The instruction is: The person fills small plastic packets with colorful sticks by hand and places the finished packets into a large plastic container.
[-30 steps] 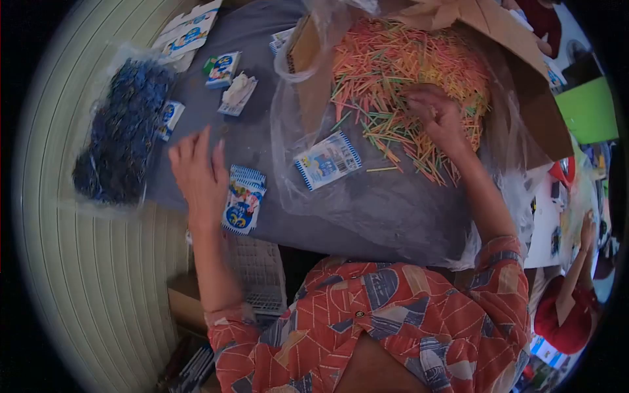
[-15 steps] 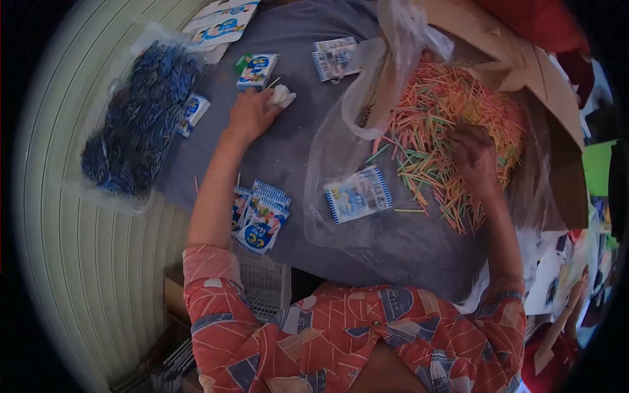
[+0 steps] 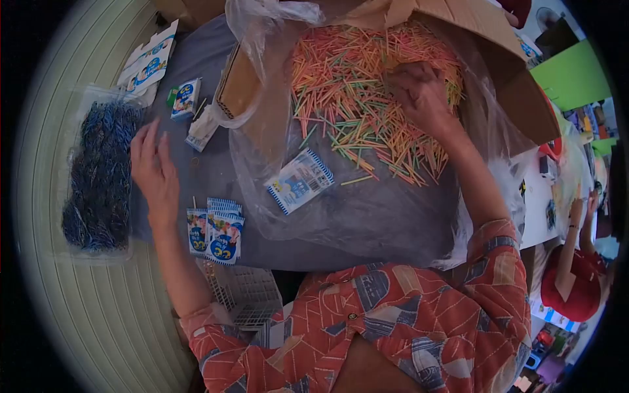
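My left hand (image 3: 154,164) hovers with its fingers apart between the clear tray and a white-and-blue packet (image 3: 200,135); nothing shows in it. Reaching over a big pile of thin coloured sticks (image 3: 347,72), in pink, orange, yellow and green, is my right hand (image 3: 422,95). Its fingers are curled down against the sticks; what lies between the fingertips is hidden. A flat blue-and-white printed packet (image 3: 299,181) lies below the pile. Several similar packets (image 3: 225,239) overlap near the table's front edge. A small printed box (image 3: 186,99) stands beyond my left hand.
Dark blue twisted strands (image 3: 101,177) fill a clear plastic tray at the left. A cardboard box (image 3: 517,98) and a clear plastic bag (image 3: 255,170) surround the sticks. A white basket (image 3: 246,291) sits below the front edge. Another person in red (image 3: 573,278) is at the right.
My left hand has come away from the small box and the crumpled white thing, and its fingers have spread. My right hand stays at the sticks. The whole view has shifted rightward.
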Demonstrator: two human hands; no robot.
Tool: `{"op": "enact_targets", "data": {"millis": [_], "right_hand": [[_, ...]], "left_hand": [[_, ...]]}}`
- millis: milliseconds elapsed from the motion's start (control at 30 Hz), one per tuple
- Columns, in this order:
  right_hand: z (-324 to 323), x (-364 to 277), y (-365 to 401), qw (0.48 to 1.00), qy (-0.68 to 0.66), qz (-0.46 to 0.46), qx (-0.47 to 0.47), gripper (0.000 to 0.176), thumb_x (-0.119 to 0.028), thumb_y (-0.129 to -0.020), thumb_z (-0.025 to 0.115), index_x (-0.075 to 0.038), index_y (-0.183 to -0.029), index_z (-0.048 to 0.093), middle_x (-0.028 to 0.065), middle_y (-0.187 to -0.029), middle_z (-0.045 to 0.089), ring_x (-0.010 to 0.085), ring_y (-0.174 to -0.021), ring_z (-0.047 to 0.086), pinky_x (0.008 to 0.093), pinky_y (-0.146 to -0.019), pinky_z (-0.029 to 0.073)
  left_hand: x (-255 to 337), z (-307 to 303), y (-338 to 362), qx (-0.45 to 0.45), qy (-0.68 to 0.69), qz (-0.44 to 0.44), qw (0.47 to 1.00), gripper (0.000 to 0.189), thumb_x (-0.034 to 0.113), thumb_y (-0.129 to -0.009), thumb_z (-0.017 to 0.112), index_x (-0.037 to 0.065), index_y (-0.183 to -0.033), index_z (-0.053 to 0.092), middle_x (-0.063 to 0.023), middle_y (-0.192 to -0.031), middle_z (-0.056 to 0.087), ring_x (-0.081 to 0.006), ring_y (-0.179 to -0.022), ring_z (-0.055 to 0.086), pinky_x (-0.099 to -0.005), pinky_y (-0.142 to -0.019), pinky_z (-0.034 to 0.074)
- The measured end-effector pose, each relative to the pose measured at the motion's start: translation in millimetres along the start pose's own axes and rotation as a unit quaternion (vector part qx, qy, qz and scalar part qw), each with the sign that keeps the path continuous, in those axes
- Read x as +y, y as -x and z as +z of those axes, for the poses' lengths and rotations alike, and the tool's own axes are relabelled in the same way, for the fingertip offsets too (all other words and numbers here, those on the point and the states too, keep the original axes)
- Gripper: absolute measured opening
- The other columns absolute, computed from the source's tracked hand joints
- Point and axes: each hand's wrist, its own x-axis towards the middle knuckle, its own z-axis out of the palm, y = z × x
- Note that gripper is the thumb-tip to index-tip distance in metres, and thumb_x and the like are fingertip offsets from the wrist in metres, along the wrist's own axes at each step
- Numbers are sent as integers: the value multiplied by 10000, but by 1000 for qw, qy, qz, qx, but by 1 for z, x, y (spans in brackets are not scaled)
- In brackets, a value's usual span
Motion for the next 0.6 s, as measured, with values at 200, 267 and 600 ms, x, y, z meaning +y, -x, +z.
{"op": "enact_targets", "data": {"millis": [200, 267, 600], "right_hand": [[11, -13, -3, 997, -61, -32, -20, 213, -136, -805, 683, -98, -1012, 711, 56, -1116, 657, 270, -1092, 566, 468, -927, 422], [12, -24, -6, 997, -66, -48, -8, 205, -119, -804, 682, -91, -1006, 708, 68, -1124, 655, 278, -1098, 562, 453, -923, 422], [4, -25, -1, 998, -2, -48, -43, 204, -120, -812, 681, -108, -1011, 722, 58, -1127, 659, 266, -1095, 569, 441, -922, 398]], "left_hand": [[-15, -12, 18, -152, -71, -112, 980, 254, 216, -861, 724, 9, -1008, 718, -140, -902, 703, -256, -824, 700, -329, -719, 527], [-38, 8, 9, -189, -48, -214, 957, 484, 344, -762, 807, 15, -1097, 689, -167, -999, 705, -275, -865, 696, -347, -754, 533], [-85, 73, -16, -366, -171, -201, 893, 741, 402, -650, 850, 60, -1251, 583, -186, -1178, 661, -387, -1145, 576, -437, -972, 474]]}}
